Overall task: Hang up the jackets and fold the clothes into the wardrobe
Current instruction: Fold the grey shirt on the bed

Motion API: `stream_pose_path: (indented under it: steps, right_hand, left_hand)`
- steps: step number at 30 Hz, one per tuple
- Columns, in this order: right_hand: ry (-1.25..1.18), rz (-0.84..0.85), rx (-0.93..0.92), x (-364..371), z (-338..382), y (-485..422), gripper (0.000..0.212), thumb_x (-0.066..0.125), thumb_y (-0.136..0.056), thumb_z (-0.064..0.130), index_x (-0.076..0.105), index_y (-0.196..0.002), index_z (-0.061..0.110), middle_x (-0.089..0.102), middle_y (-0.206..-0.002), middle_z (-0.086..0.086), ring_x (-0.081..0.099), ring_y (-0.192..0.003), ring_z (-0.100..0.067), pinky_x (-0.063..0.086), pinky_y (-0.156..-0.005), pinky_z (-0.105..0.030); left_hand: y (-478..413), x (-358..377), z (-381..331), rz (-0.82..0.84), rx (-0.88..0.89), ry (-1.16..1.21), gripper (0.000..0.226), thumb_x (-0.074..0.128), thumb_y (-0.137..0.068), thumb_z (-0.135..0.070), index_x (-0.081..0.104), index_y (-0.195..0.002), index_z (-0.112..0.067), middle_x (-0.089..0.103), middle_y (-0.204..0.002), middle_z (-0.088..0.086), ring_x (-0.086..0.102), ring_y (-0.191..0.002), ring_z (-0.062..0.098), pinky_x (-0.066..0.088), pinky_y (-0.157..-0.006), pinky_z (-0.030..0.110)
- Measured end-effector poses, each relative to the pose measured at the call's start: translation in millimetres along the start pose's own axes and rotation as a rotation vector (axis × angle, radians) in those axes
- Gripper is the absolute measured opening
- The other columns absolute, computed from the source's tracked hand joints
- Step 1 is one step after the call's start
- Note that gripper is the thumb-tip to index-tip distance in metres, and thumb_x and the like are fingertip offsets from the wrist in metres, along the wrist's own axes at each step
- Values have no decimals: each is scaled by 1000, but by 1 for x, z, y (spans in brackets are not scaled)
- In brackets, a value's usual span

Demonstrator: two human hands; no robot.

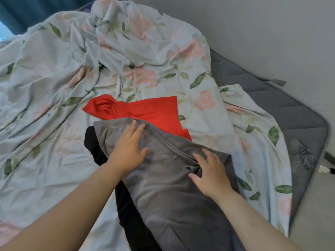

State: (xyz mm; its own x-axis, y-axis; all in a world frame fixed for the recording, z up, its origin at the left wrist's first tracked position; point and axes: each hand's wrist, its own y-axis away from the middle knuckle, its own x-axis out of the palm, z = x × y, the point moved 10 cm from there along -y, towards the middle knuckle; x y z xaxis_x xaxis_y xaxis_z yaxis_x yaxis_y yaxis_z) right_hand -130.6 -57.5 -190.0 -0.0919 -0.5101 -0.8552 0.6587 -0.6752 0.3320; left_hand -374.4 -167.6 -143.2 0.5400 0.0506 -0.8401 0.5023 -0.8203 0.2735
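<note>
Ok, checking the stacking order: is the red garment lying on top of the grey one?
No, the grey garment covers the red garment at its near edge, so red lies underneath.

Grey garment (163, 187): plain mid grey all over, no print, a shade darker in the creases and along the seam.
Red garment (155, 111): bright, flat red, unpatterned, the loudest colour on the bed.
Black garment (126, 205): solid black, with no pattern that I can make out from here.
Duvet cover (54, 78): very pale blue-white ground printed with soft pink blossoms and scattered leaves, some dark green, some washed-out olive.
Mattress (290, 113): slate grey with stitched diamond quilting, a darker edge trim and a dark feather-like motif near the corner.
Curtain (23, 13): deep teal, plain.
Wall (253, 33): pale grey-white, plain.
</note>
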Motion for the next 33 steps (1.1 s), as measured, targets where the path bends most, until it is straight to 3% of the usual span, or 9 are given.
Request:
stream_pose_path:
  steps: [2,4,6,10,19,28,33]
  right_hand:
    - [72,-6,-18,29,-6,-30,69,58,-85,58,47,-144,23,39,-150,-12,34,-140,-32,31,-115,-46]
    - [83,-39,-24,51,-17,-46,67,51,-80,60,52,-134,20,50,-135,-15,47,-125,-35,41,-104,-51]
    - [65,-86,-33,65,-25,-55,64,52,-76,57,50,-129,21,52,-128,-15,49,-118,-33,43,-99,-51]
    - [49,-174,-66,71,-34,-63,65,55,-71,54,48,-128,21,53,-127,-16,46,-117,-32,35,-99,-46]
    - [21,-193,-123,68,-33,-63,66,54,-71,53,47,-127,20,48,-128,-13,45,-116,-32,33,-99,-46]
    - [-25,-243,-131,67,-33,-60,64,55,-72,53,49,-128,21,54,-127,-12,51,-116,-31,42,-99,-49]
    - [-59,-411,-209,56,-33,-50,61,56,-78,49,55,-128,15,58,-126,-13,55,-113,-32,45,-96,-48]
  left_hand:
    - [-41,24,35,-15,-45,-125,86,57,-89,-59,15,-158,-28,4,-167,5,2,-153,28,10,-123,52]
    - [-63,54,69,16,-100,-220,88,33,-85,-76,12,-158,-32,4,-167,3,1,-153,26,5,-123,50]
    - [-69,75,83,-25,-87,-289,86,23,-85,-74,16,-158,-30,10,-166,5,5,-153,26,4,-123,49]
    - [-74,87,90,-138,-78,-327,80,32,-86,-64,30,-154,-23,25,-162,12,18,-150,33,8,-120,49]
    - [-77,89,88,-167,-88,-378,81,34,-84,-60,35,-152,-16,29,-160,16,22,-147,37,9,-120,49]
    - [-75,88,90,-202,-73,-399,79,30,-86,-60,38,-150,-14,30,-159,15,24,-147,36,13,-121,51]
    - [-67,79,84,-288,-43,-329,73,31,-87,-61,48,-138,-12,31,-159,15,22,-149,32,12,-122,47]
